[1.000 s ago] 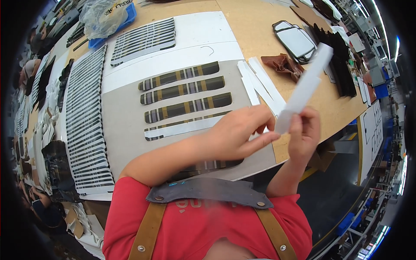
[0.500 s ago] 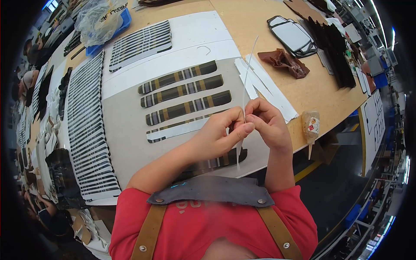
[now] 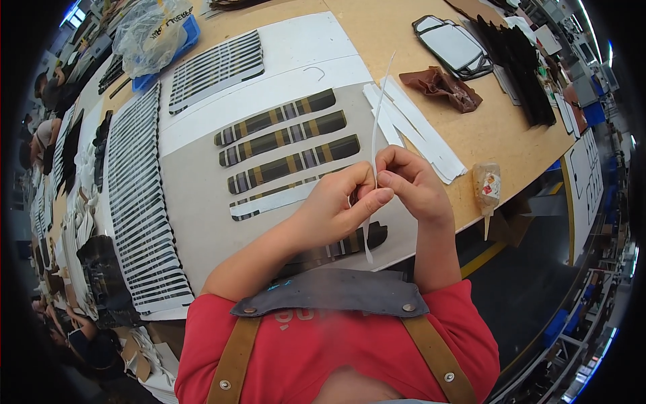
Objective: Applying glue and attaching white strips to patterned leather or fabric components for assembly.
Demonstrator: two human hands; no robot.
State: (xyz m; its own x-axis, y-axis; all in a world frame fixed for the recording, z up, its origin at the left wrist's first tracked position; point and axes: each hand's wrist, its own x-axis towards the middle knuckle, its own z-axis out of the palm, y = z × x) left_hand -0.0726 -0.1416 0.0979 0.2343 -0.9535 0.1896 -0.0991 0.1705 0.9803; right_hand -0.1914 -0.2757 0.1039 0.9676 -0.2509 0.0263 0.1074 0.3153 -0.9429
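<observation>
Both my hands meet over the front edge of the grey board (image 3: 202,215). My left hand (image 3: 336,209) and my right hand (image 3: 410,182) pinch a long thin white strip (image 3: 379,114) held edge-on, standing up between the fingertips, its lower end hanging below my thumbs. On the board just beyond my hands lie three dark plaid strips (image 3: 282,141) and one strip covered with white backing (image 3: 276,200). Another plaid strip (image 3: 336,246) lies under my left wrist.
A pile of white strips (image 3: 424,135) lies right of my hands, a glue bottle (image 3: 486,188) at the table edge. Rows of striped pieces (image 3: 141,202) fill the left side. A brown leather scrap (image 3: 441,86), dark frames (image 3: 454,44) and a blue bin with plastic bag (image 3: 151,30) sit farther back.
A second ago my right hand held the white strip flat and out to the right. Both hands have since come together lower over the board, with the strip turned edge-on and upright.
</observation>
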